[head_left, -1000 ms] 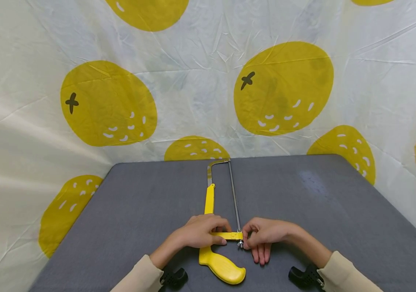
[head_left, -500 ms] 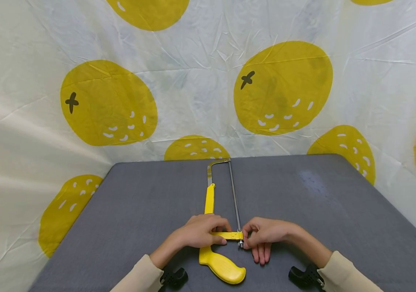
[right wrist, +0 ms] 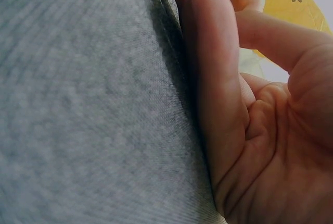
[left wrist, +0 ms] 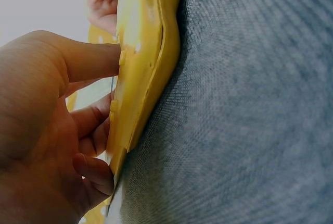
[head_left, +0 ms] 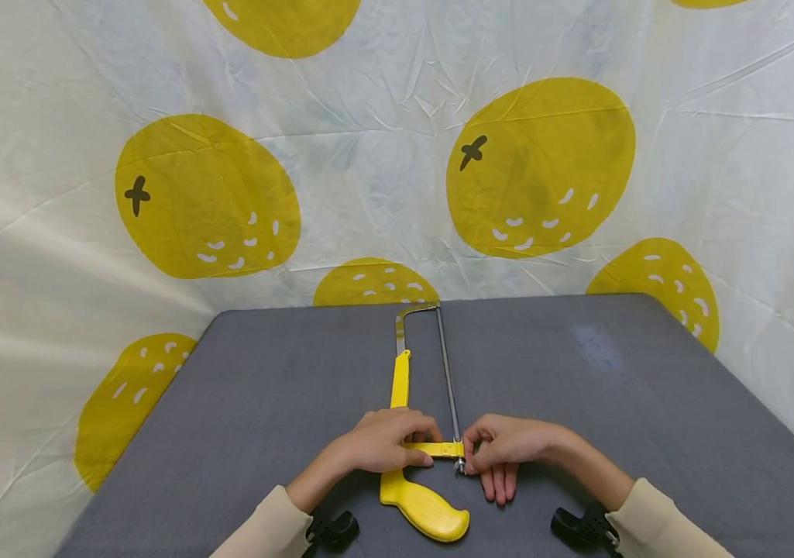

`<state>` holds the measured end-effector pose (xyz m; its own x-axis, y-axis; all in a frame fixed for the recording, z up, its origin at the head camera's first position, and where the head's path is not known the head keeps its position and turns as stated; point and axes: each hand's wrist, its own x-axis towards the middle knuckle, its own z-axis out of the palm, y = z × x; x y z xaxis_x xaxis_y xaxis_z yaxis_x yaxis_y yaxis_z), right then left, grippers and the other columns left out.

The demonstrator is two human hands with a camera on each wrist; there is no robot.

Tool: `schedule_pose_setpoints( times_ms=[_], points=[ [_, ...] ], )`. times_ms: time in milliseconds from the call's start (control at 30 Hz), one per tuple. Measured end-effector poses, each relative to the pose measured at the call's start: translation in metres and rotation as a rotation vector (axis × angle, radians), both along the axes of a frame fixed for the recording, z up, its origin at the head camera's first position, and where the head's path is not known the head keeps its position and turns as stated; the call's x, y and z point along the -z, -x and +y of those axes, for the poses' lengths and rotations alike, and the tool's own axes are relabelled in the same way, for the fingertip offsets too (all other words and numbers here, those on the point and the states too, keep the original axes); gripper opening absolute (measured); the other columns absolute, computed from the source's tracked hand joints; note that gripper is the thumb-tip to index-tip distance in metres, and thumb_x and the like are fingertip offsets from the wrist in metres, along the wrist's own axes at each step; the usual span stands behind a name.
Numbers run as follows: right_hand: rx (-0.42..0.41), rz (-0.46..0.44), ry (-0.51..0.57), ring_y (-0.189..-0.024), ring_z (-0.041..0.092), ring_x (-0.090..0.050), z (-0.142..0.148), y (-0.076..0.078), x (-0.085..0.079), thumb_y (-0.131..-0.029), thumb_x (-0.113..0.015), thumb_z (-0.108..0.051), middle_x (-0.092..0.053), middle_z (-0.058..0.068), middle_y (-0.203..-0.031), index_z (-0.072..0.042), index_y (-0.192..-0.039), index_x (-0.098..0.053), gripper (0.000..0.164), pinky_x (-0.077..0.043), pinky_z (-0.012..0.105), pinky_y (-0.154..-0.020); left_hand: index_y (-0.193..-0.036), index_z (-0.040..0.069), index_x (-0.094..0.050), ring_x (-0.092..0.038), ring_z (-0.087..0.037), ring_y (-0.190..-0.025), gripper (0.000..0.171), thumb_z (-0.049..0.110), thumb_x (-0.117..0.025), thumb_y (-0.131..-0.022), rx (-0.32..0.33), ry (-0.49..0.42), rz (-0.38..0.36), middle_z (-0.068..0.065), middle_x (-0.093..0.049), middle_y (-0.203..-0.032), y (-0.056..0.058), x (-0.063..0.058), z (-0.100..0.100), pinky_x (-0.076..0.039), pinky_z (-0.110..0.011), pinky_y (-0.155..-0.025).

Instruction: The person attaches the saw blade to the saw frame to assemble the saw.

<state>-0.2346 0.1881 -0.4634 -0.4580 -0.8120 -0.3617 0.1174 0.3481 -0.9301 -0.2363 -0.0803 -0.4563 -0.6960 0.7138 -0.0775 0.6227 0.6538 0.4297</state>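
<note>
A hacksaw with a yellow handle (head_left: 431, 511) lies flat on the grey surface, its silver frame end pointing away from me. Its thin blade (head_left: 447, 372) runs along the right side. My left hand (head_left: 390, 440) grips the yellow crossbar (head_left: 447, 449) between thumb and fingers, over the frame. At the blade's near end, a small metal wing nut (head_left: 460, 466) is pinched by the thumb and index finger of my right hand (head_left: 508, 446). In the right wrist view the outer fingers (right wrist: 218, 52) lie straight along the cloth; the nut is hidden there.
The grey table (head_left: 285, 364) extends around the saw on both sides. A white curtain (head_left: 369, 186) printed with yellow fruit hangs behind and beside it. Black wrist mounts (head_left: 332, 531) sit under both cuffs.
Both hands and the hacksaw keep their places, with any turn of the wing nut too small to tell. The curtain at the right edge has shifted slightly rightward.
</note>
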Motion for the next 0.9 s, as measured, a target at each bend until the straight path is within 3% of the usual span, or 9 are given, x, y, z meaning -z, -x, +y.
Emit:
schedule_pose_setpoints(
  times_ms=[667,900],
  points=[
    [-0.005,-0.003,0.007,-0.056,0.008,-0.071,0.0013,0.0007,0.0017,-0.095,-0.061,-0.004,-0.073,0.005,-0.071,0.002,-0.100,-0.066,0.010,-0.057,0.025,-0.051,-0.112,0.041,-0.070,-0.050,0.001,-0.076,0.018,0.038,-0.074,-0.096,0.005,0.000,0.009,0.017,-0.057,-0.088,-0.0002,-0.0002,0.0001,-0.039,-0.021,-0.065],
    [-0.016,-0.012,0.020,-0.057,0.007,-0.071,0.0003,-0.0002,0.0004,-0.095,-0.066,-0.006,-0.074,0.003,-0.071,0.002,-0.101,-0.067,0.010,-0.057,0.025,-0.052,-0.112,0.042,-0.070,-0.050,0.001,-0.077,0.018,0.039,-0.074,-0.096,0.007,-0.003,0.006,0.018,-0.057,-0.088,-0.0010,-0.0006,-0.0004,-0.039,-0.021,-0.066]
  ],
)
